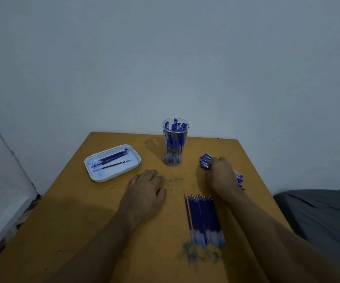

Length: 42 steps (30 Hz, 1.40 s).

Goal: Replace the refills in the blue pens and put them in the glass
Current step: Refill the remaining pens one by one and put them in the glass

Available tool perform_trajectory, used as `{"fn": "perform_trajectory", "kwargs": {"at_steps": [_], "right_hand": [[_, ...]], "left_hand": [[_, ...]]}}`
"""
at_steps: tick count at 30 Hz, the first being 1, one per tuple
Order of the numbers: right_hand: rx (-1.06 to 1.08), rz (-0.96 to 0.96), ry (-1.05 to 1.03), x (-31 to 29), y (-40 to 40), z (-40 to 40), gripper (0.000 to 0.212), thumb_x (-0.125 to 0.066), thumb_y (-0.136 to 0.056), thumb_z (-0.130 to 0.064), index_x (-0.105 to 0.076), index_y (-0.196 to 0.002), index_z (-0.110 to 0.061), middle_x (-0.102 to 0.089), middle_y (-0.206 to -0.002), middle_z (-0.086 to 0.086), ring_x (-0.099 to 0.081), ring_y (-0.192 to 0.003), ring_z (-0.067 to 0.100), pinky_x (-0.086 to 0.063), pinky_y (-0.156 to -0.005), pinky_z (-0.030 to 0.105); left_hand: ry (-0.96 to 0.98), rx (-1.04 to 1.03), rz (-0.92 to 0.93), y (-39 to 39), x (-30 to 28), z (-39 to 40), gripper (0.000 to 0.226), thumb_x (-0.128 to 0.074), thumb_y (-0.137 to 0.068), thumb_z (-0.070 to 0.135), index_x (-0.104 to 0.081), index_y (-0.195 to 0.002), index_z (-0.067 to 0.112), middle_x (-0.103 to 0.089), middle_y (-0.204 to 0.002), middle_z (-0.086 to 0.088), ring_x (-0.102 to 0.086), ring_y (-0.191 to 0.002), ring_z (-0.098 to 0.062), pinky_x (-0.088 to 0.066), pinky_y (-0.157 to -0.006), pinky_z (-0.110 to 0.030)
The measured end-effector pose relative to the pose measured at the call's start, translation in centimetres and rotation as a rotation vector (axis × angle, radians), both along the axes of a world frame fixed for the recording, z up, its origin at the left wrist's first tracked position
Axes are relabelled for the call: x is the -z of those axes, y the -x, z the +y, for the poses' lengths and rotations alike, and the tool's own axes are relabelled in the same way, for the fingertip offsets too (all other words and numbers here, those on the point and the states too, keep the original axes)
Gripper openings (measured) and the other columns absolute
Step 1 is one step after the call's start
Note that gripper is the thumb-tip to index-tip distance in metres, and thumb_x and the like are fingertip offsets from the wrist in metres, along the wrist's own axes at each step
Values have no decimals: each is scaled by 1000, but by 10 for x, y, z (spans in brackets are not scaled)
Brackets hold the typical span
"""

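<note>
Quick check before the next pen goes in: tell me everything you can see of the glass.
The glass is a tall, clear, straight-sided tumbler standing upright near the table's far edge, by the wall. It is packed with blue pens, caps up, reaching just past the rim. Neither hand touches it.

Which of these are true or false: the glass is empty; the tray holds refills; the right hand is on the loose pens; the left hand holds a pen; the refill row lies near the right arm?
1. The glass is empty. False: it holds blue pens.
2. The tray holds refills. True.
3. The right hand is on the loose pens. True.
4. The left hand holds a pen. False: it rests flat on the table, holding nothing.
5. The refill row lies near the right arm. True.
</note>
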State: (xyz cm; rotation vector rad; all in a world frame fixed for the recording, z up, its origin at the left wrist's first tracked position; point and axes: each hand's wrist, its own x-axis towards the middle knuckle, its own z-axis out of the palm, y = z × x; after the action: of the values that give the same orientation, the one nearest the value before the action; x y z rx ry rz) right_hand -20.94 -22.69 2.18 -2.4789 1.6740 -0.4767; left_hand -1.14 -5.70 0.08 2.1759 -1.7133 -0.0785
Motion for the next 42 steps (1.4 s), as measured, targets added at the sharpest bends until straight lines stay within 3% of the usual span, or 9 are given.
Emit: {"fn": "perform_trajectory", "kwargs": {"at_steps": [15,19,22,25,27,29,32,36,42], "right_hand": [[-120,198,45,-20,-1,7,32,-63,-98,-20,-55,-129,-13,-52,-128,7,-51,-113,19,-51,-91,33],[-170,192,86,-51,-22,44,16,-55,-99,-17,-56,-115,-14,-65,-111,7,-57,-92,21,-50,-74,34],[-197,8,-26,-67,-39,82,19,-52,-100,-21,-61,-115,-14,-68,-101,6,-63,-86,22,-55,-73,36],[-224,-337,-349,-67,-48,110,36,-58,-99,-26,-62,-133,-17,-71,-108,4,-67,-90,18,-51,-72,28],[-213,-645,-644,-60,-49,122,38,-62,-97,-24,-60,-135,-19,-68,-87,2,-61,-65,11,-45,-54,26],[-159,-916,-892,-52,-50,129,29,-62,-97,-14,-60,-126,-17,-64,-67,7,-54,-49,16,-41,-41,28],[-81,-1121,-1033,-44,-50,135,22,-61,-93,-4,-61,-115,-9,-64,-67,10,-57,-52,21,-48,-44,31],[-75,-1200,-1073,-35,-44,137,15,-64,-98,-9,-61,-112,-10,-71,-79,16,-67,-65,25,-59,-52,34],[-127,-1236,-1084,-25,-39,123,19,-68,-95,-10,-67,-112,-2,-74,-93,18,-72,-74,21,-62,-60,32]], "left_hand": [[13,9,-1,1,-4,2,50,-35,-104,51,-44,-148,31,-35,-161,5,-24,-150,-13,-18,-124,-40],[51,24,74,1,-3,5,53,-43,-103,48,-40,-152,27,-34,-161,3,-24,-150,-14,-18,-123,-36],[185,15,220,4,-4,12,52,-53,-101,41,-46,-149,22,-45,-154,3,-34,-145,-12,-28,-117,-30],[318,2,427,13,-8,26,38,-57,-100,36,-60,-137,26,-62,-132,9,-56,-122,-4,-47,-104,-30],[377,23,703,23,-14,38,25,-55,-101,33,-70,-121,26,-73,-110,8,-69,-99,-6,-58,-85,-33],[331,24,988,30,-23,47,25,-54,-100,37,-73,-103,21,-75,-86,-3,-72,-73,-19,-59,-63,-38],[94,-1,1218,28,-32,49,30,-60,-92,44,-71,-102,17,-72,-74,-11,-65,-52,-30,-54,-46,-33],[-8,2,1090,11,-31,48,16,-62,-97,34,-71,-108,28,-73,-74,-9,-58,-46,-17,-45,-41,-26],[49,-1,850,3,-26,46,11,-63,-98,33,-74,-101,32,-72,-71,-1,-56,-53,2,-43,-52,-15]]}}
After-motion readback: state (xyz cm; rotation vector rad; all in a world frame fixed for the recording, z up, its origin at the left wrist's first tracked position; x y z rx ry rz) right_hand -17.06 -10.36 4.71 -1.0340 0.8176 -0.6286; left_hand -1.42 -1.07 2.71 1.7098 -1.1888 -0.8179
